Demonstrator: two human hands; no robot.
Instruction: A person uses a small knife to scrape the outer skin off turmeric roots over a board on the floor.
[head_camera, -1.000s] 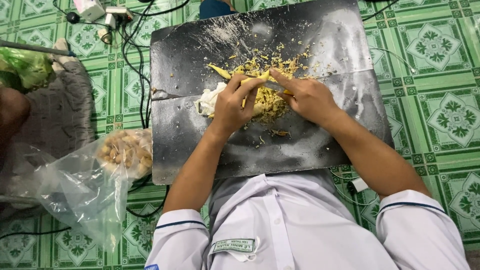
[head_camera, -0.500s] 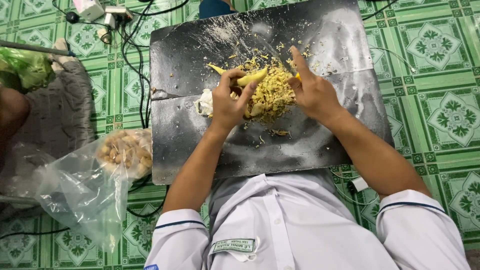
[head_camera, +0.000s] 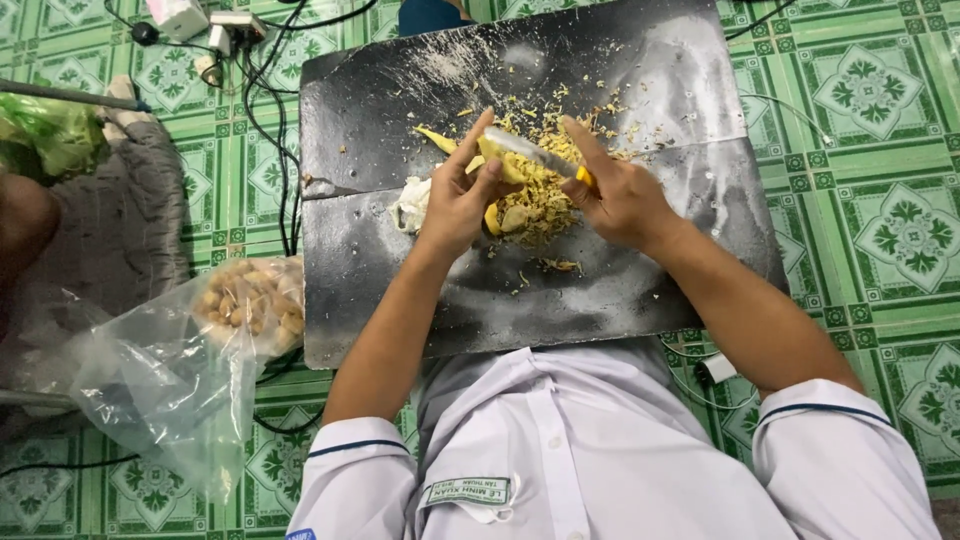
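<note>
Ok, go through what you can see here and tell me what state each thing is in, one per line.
Left hand: gripping a yellow piece over the board.
Right hand: holding a knife, blade laid against the yellow piece.
Dark board: flat on the tiled floor, smeared, scattered with scraps.
Pile of peelings: loose, heaped under the hands.
Clear plastic bag: open, crumpled, with pale round pieces inside.

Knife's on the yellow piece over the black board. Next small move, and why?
Probably draw the silver-bladed knife a short stroke along the yellow root piece to shave it. The right hand lays the blade on it, the left hand pinches it, and the yellow shavings pile lies on the black board below.
</note>
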